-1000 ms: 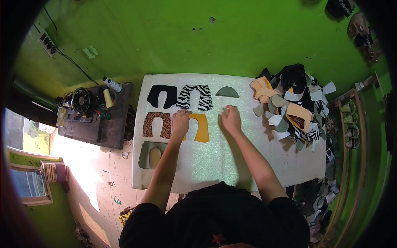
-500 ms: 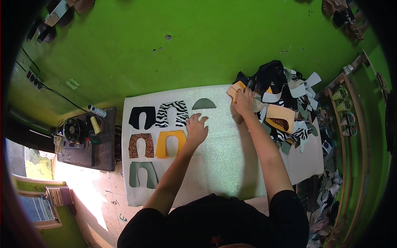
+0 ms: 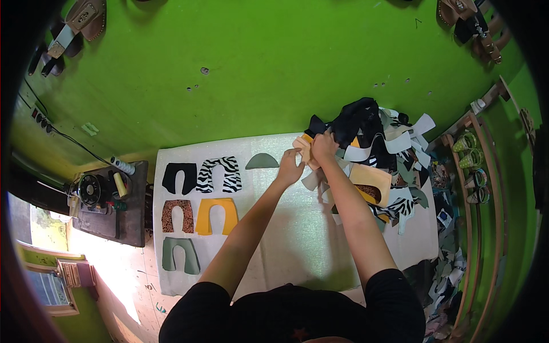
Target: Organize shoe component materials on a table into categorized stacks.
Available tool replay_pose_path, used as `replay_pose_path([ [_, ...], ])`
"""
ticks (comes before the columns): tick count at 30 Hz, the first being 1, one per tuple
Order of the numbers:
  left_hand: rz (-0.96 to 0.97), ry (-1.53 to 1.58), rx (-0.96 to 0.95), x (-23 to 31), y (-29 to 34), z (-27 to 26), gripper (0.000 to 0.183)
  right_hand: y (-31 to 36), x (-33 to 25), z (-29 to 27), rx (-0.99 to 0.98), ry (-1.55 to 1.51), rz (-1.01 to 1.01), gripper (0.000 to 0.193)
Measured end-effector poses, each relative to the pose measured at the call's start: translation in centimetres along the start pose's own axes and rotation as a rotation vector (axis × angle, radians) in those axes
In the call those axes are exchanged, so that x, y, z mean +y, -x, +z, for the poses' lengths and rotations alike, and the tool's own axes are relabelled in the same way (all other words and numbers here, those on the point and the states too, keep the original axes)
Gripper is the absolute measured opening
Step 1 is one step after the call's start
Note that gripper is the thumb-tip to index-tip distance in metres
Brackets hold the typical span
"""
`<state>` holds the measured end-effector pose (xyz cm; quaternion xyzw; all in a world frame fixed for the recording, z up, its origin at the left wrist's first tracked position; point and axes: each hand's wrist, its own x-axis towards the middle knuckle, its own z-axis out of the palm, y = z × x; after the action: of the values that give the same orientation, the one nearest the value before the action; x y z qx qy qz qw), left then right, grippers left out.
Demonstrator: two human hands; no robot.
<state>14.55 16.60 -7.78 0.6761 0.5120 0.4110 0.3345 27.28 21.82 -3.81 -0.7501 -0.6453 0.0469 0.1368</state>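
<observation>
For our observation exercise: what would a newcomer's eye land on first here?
First the vivid green wall, then the neat grid of arch-shaped cutouts on the white sheet's left. At right, the left hand and right hand reach into a jumbled scrap pile.

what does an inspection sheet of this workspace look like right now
surface: white foam sheet on the floor, by a green wall
job's things: five arch-shaped cut pieces in rows: black, zebra, leopard, yellow, grey-green; grey half-round apart
clutter: heap of cut pieces on the right
hands: left hand and right hand both at a tan piece on the heap's edge
cables: black cable along the wall
surroundings: sewing machine, wooden rack
</observation>
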Motion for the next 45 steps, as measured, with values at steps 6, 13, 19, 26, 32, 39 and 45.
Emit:
replay_pose_path([
  [6,-0.277,-0.027,-0.01,-2.5,-2.7,3.3,0.063,-0.5,1.4,1.5,0.037,-0.021,-0.052,0.009],
  [13,-0.403,0.192,0.198,-6.8,-4.2,5.1,0.053,0.0,0.5,1.3,-0.039,-0.061,-0.161,0.015],
  [19,-0.405,0.413,0.263,-6.7,-4.0,3.8,0.043,0.6,-0.8,1.0,-0.101,-0.068,-0.2,0.027],
  [26,-0.522,0.847,0.227,-0.9,-3.8,2.3,0.025,1.6,0.2,1.0,0.0,-0.336,-0.179,0.024],
  [32,-0.606,0.97,0.112,-0.8,-3.3,2.0,0.018,2.1,0.8,-0.8,-0.1,-0.611,-0.182,0.026],
  [39,-0.369,0.61,0.163,1.5,-3.2,1.9,0.019,2.9,0.3,-2.6,0.211,-0.641,-0.266,0.021],
  [45,0.032,0.472,0.203,10.2,0.2,1.3,0.011,5.9,0.9,-7.6,0.446,-0.821,-0.221,0.012],
])
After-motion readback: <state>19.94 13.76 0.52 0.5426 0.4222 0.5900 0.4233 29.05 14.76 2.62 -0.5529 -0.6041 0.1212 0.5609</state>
